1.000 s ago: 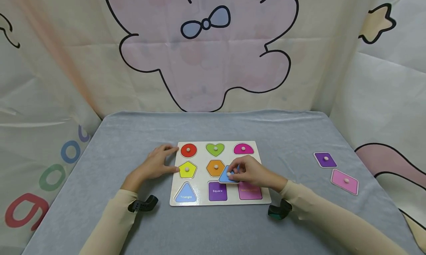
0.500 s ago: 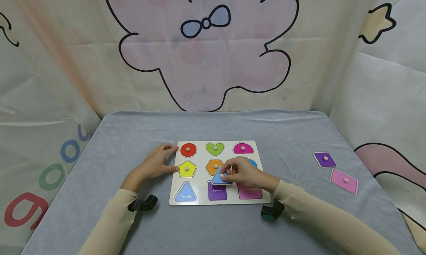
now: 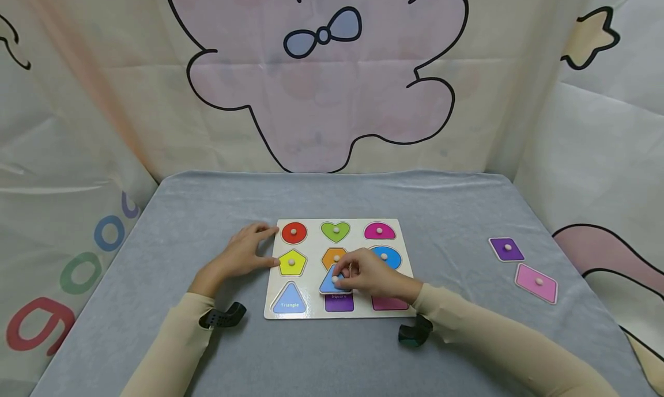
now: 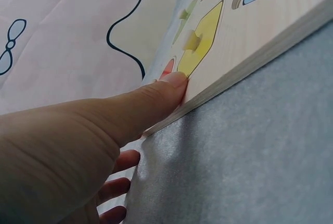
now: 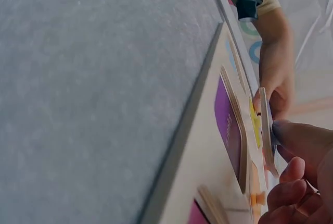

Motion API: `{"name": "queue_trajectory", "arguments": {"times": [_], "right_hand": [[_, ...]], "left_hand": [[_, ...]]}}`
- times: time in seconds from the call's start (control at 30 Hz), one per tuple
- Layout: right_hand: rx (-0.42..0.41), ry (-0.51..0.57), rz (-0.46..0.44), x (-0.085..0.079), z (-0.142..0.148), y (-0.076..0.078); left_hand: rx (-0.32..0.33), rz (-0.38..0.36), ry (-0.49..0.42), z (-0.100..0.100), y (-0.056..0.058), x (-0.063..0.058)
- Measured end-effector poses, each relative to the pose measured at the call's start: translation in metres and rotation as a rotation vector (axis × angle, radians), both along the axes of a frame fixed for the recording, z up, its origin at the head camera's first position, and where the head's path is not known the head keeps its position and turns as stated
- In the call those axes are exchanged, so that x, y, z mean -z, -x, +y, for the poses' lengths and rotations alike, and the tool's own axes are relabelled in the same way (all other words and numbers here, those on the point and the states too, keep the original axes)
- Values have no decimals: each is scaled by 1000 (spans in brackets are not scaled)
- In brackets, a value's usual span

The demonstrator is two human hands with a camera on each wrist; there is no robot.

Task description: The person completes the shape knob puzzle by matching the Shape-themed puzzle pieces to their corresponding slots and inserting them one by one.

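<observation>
My right hand (image 3: 377, 277) pinches the knob of a blue triangle puzzle piece (image 3: 328, 285). In the head view the piece is over the white puzzle board (image 3: 313, 284), overlapping the top of the purple square recess (image 3: 339, 305). The right wrist view has the piece (image 5: 266, 125) edge-on, raised off the board. At the board's left edge rests my left hand (image 3: 240, 260), its thumb (image 4: 169, 86) on the border by the yellow pentagon piece (image 3: 293, 263) and other fingers stretched beyond. The blue triangle recess (image 3: 289, 301) shows at lower left. My right hand partly covers the orange hexagon piece (image 3: 332, 256).
Red circle (image 3: 294, 233), green heart (image 3: 335, 231), magenta half-circle (image 3: 380, 231) and blue oval (image 3: 389, 257) pieces sit in the board. A purple square piece (image 3: 506, 249) and pink rectangle piece (image 3: 536, 283) lie on the grey cloth at right. The pink rectangle recess (image 3: 389, 305) is at lower right.
My right hand has moved left with the blue triangle piece, from beside the orange hexagon to above the square recess. The blue oval has come into view. The left hand stays put.
</observation>
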State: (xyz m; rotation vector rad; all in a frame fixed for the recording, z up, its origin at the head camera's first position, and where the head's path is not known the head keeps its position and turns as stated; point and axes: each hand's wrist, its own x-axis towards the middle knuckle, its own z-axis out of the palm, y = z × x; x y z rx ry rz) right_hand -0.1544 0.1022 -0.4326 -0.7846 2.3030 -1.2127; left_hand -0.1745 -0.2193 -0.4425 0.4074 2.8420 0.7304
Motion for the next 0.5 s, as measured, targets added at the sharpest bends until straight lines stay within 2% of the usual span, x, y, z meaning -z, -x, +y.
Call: {"name": "queue_trajectory", "arguments": {"times": [0.5], "right_hand": [[-50,15,20,0,-29,-9]], "left_hand": [[-7,-3,6,0,0,0]]}}
